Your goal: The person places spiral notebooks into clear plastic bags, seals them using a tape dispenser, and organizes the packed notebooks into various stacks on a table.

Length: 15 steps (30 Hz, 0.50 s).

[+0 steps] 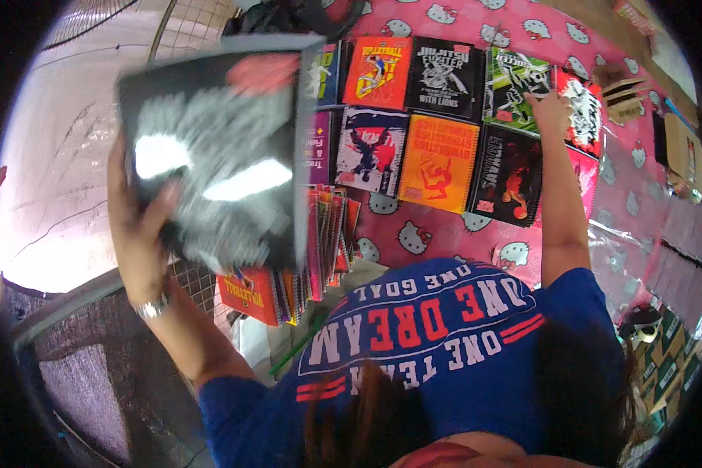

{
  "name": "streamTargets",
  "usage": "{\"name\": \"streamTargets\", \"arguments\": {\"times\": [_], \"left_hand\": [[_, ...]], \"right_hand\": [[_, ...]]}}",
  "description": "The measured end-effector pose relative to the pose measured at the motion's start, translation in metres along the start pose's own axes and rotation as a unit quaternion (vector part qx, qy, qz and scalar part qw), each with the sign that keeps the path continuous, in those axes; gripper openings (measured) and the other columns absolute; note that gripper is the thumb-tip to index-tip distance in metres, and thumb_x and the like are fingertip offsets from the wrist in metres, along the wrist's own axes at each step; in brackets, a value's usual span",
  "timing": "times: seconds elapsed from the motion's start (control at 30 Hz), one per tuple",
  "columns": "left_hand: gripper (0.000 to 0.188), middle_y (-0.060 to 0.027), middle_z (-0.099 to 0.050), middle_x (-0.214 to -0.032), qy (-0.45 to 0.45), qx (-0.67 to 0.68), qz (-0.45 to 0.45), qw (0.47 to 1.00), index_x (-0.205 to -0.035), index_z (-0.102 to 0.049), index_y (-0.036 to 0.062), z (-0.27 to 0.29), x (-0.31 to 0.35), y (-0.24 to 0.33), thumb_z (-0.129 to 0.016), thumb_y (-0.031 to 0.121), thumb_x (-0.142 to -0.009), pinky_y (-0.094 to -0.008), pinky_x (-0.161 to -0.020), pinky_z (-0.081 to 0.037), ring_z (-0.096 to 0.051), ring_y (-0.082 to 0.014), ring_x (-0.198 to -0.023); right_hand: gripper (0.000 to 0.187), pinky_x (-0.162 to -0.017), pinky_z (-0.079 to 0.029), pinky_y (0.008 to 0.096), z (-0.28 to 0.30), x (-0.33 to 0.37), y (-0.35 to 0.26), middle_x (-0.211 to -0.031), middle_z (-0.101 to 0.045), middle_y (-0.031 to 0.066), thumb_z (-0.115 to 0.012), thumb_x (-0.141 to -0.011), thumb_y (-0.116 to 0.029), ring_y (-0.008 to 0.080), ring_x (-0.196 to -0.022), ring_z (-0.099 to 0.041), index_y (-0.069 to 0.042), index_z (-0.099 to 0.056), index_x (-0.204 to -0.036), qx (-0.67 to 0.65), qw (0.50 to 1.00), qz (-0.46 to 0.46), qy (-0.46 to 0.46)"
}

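My left hand (154, 222) grips a black notebook (218, 164) with a grey-white picture and a red patch, raised at the left. It is smeared by motion, and glare lies on its glossy cover. The thumb presses on the front while the other fingers are hidden behind. At the far right my right hand (551, 113) reaches over the laid-out notebooks, index finger stretched onto a green and black notebook (515, 90). Beside that hand lies a red, white and black notebook (583, 113). Just below it is a black notebook with a red figure (508, 175).
Rows of spiral notebooks, including an orange one (438, 161), cover part of the pink patterned tablecloth (417, 236). A pile of notebooks (249, 296) stands near my left forearm. Brown cardboard pieces (625, 100) lie at the far right. A wire grid (191, 31) rises behind at the left.
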<state>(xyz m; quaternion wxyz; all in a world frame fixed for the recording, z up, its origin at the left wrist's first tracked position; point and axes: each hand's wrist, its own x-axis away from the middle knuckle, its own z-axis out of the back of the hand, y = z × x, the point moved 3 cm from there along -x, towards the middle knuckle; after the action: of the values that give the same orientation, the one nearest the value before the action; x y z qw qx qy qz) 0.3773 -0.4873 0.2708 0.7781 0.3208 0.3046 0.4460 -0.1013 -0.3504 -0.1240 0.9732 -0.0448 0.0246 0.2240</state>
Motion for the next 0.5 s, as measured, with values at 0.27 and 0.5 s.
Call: {"name": "streamTargets", "arguments": {"times": [0.27,0.5], "left_hand": [[0.066,-0.0153,-0.037,-0.144,-0.027,0.032,0.217,0.975,-0.141,-0.031,-0.0017,0.052,0.149,-0.142,-0.062,0.01,-0.084,-0.0353,-0.11,-0.023,-0.036,-0.024,-0.132],[0.062,-0.0135,-0.047,-0.135,-0.063,0.045,0.174,0.982,-0.14,-0.033,0.0005,0.067,0.154,-0.168,-0.061,0.008,-0.086,-0.0308,-0.099,-0.039,-0.049,-0.0186,-0.118]], "right_hand": [[0.048,-0.084,-0.048,0.047,0.048,-0.049,-0.053,-0.107,-0.06,0.0252,-0.063,-0.081,-0.034,0.0385,-0.102,-0.058,0.0,-0.054,-0.114,-0.185,0.957,0.221,0.001],[0.045,-0.081,-0.049,0.0415,0.311,0.211,-0.192,-0.105,-0.062,0.0172,-0.066,-0.078,-0.014,0.0341,-0.096,-0.06,-0.01,-0.053,-0.121,-0.609,0.655,0.448,0.001]]}}
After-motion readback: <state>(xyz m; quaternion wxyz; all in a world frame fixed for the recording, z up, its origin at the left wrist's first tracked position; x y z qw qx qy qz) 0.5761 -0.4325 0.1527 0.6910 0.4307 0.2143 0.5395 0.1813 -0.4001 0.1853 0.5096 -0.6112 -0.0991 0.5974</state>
